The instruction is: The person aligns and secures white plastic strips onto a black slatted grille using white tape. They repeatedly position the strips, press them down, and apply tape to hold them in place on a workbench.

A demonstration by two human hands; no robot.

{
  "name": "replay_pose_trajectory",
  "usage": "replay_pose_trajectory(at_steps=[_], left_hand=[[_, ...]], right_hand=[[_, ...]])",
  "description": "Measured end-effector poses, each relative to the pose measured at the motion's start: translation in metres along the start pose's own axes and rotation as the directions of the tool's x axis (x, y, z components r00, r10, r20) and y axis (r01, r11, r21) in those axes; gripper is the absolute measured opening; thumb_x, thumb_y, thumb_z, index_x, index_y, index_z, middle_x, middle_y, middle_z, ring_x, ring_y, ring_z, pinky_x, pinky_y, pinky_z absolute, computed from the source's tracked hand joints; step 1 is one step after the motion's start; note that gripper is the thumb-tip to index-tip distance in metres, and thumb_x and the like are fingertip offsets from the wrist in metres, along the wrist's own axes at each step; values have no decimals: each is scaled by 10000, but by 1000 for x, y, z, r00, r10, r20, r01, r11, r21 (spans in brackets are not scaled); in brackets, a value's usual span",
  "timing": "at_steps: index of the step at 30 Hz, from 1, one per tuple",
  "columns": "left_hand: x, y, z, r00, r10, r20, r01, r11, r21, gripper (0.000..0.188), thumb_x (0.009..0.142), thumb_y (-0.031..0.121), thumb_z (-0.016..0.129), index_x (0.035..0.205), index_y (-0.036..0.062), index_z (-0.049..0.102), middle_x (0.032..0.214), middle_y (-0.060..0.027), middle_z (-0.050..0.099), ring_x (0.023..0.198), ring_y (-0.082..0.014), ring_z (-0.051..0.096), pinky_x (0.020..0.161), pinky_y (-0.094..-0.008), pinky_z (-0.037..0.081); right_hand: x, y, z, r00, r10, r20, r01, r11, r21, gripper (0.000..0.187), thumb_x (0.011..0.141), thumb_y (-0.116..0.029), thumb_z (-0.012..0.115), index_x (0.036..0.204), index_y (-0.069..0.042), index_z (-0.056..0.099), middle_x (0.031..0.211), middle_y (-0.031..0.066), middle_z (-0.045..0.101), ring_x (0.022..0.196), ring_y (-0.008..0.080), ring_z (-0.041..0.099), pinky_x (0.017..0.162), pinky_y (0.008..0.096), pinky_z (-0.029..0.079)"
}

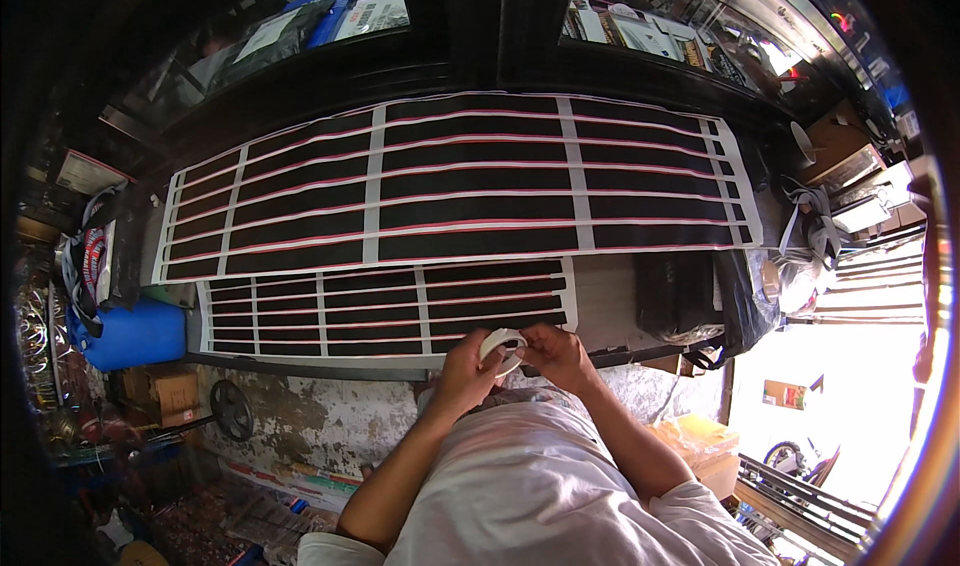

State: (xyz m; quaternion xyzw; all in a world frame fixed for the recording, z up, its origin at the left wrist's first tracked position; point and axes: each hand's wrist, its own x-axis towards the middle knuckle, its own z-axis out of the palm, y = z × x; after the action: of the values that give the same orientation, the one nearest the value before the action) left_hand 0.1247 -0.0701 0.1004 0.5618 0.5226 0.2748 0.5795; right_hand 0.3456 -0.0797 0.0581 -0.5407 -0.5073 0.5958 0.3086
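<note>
Both my hands meet close to my body, at the front edge of the table. A roll of white tape (497, 340) sits between them. My left hand (468, 368) grips the roll from its left side. On the roll's right side, my right hand (555, 354) has its fingers closed at the rim; a tape end there is too small to make out. Just beyond them lies a smaller black sheet (370, 316) with pale strips. A larger black sheet (470, 176) with white and red lines and pale cross strips partly covers it.
A blue container (140, 334) stands at the left end of the table. Black plastic wrapping (750, 296) and a dark bundle (677, 294) lie on the right. Dark-framed glass panes with papers behind them rise at the back. A cardboard box (172, 394) is below left.
</note>
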Motion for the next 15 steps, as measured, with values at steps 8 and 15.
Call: replay_pose_trajectory(at_steps=[8, 15], left_hand=[[-10, 16, -7, 995, -20, 102, 52, 944, -326, 201, 1070, 69, 671, 1258, 1, 657, 930, -44, 708, 789, -117, 675, 728, -291, 558], [-22, 24, 1, 1000, 11, 1, -11, 995, 104, 267, 986, 194, 800, 1153, 15, 693, 918, -114, 788, 830, -199, 773, 755, -355, 600]], right_hand=[[0, -2, 0, 977, -163, -138, 163, 987, -13, 335, 930, -75, 826, 1234, 9, 715, 1103, 115, 763, 926, 166, 750, 786, 315, 604], [-13, -74, -1, 960, -265, -86, 237, 939, -251, 288, 910, -108, 837, 1158, -4, 735, 1115, 138, 726, 963, 267, 741, 828, 389, 597]])
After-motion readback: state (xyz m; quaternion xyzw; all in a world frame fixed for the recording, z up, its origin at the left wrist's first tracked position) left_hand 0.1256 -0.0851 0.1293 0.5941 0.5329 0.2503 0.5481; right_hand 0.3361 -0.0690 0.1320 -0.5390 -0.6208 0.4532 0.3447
